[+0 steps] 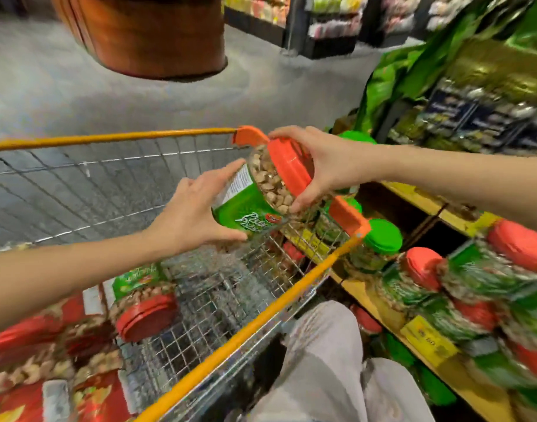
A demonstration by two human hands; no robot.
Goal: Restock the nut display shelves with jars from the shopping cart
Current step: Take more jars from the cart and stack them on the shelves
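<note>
A clear nut jar with a green label and an orange-red lid is tilted on its side above the far right corner of the shopping cart. My right hand grips it round the lid. My left hand cups its base, fingers and thumb curled round the bottom. Another green-label jar with a red lid lies in the cart, beside several red-label jars at the near left. The display shelves on the right hold several jars with red lids and green lids.
The cart has orange rails and a wire basket. My knees in light trousers are between the cart and the shelves. A round wooden stand rises on the grey floor beyond the cart, with more shelving at the back.
</note>
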